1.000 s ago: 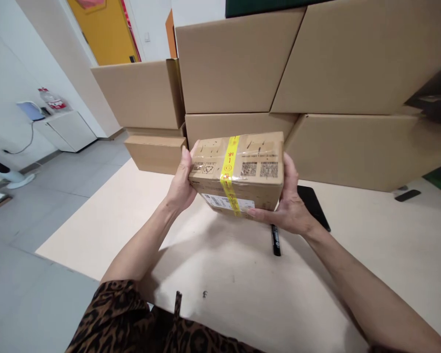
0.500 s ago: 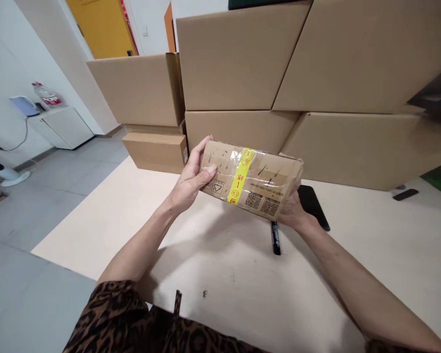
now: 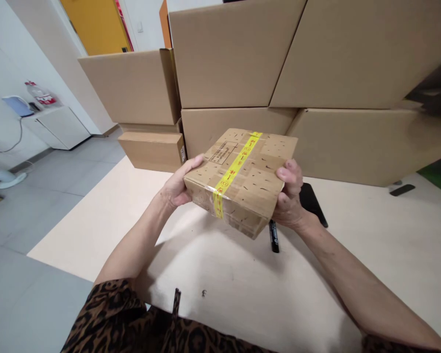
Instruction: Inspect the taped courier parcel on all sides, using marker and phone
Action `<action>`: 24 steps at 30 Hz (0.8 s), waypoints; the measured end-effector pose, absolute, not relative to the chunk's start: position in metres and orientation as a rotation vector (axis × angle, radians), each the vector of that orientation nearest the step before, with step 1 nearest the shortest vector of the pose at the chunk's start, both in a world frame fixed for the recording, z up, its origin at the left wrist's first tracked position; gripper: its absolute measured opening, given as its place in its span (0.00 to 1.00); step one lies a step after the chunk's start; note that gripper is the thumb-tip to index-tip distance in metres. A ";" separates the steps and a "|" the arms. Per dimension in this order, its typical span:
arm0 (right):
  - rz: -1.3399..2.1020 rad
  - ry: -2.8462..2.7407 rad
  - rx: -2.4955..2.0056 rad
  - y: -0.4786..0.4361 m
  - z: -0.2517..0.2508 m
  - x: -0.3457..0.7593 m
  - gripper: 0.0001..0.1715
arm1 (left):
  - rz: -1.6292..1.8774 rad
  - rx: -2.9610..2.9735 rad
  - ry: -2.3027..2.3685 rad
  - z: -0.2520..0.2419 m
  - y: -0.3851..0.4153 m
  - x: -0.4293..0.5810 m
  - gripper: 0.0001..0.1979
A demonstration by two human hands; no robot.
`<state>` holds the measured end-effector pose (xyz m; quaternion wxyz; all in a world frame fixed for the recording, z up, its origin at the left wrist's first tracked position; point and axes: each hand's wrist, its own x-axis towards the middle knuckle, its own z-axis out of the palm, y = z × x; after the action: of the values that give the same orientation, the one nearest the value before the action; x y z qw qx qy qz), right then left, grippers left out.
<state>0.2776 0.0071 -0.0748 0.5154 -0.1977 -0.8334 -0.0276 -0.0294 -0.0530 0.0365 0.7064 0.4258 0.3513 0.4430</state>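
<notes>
Between my hands a small brown cardboard box (image 3: 268, 169) is held up above the table, tilted so its broad face and near side show. Yellow tape with red print runs across it, and short dark marks dot the broad face. My left hand (image 3: 182, 181) grips the left edge, thumb on top. My right hand (image 3: 289, 196) is closed around the right side; some of its fingers are hidden. Beneath the right side lies a black marker (image 3: 274, 238), partly covered by the box. A flat black object (image 3: 313, 206) rests behind my right wrist.
Large cardboard boxes (image 3: 235, 59) are stacked along the back of the table (image 3: 220, 314). A smaller carton (image 3: 152, 149) sits at the back left. At the right lies a small dark object (image 3: 402, 189). A white cabinet (image 3: 64, 128) stands on the floor at left.
The box has been turned in my hands: its narrow side with printed codes faced me before, and now the broad taped face shows. The view has shifted slightly.
</notes>
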 end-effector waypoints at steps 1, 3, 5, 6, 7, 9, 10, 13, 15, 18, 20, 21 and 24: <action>-0.167 -1.969 -0.396 0.005 -0.069 0.276 0.53 | 0.990 0.904 0.784 0.034 -0.052 -0.030 0.31; -0.233 -1.939 -0.342 0.000 -0.054 0.273 0.58 | 1.051 0.835 0.769 0.030 -0.051 -0.027 0.28; 0.002 -1.953 -0.462 -0.006 -0.038 0.271 0.52 | 1.158 0.792 0.739 0.028 -0.050 -0.023 0.26; 0.200 -1.910 -0.528 -0.009 -0.031 0.271 0.44 | 1.221 0.787 0.731 0.027 -0.049 -0.020 0.25; 0.427 -1.820 -0.585 -0.013 -0.024 0.270 0.36 | 1.285 0.798 0.732 0.027 -0.049 -0.018 0.25; 0.865 -1.552 -0.668 -0.019 -0.014 0.266 0.30 | 1.398 0.876 0.756 0.027 -0.049 -0.013 0.26; 1.040 -1.421 -0.694 -0.023 -0.011 0.263 0.33 | 1.434 0.938 0.771 0.026 -0.049 -0.010 0.28; 1.364 -1.223 -0.759 -0.035 -0.004 0.249 0.54 | 1.460 1.161 0.813 0.019 -0.052 -0.004 0.37; 1.451 -1.176 -0.806 -0.042 -0.001 0.241 0.60 | 1.427 1.289 0.833 0.014 -0.054 -0.001 0.42; 1.443 -1.156 -0.829 -0.048 0.004 0.239 0.56 | 1.353 1.359 0.845 0.013 -0.057 -0.001 0.45; 1.394 -1.254 -0.796 -0.049 0.006 0.243 0.55 | 1.344 1.278 0.861 0.016 -0.057 -0.003 0.45; 1.365 -1.341 -0.778 -0.049 0.007 0.247 0.57 | 1.354 1.223 0.870 0.019 -0.058 -0.004 0.43; 1.268 -1.650 -0.760 -0.049 0.008 0.256 0.70 | 1.420 1.114 0.859 0.026 -0.060 -0.006 0.33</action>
<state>0.2564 -0.0487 0.0079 0.4467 -0.3070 -0.6664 0.5119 -0.0056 -0.0597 0.0259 0.5407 0.4690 0.3615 0.5975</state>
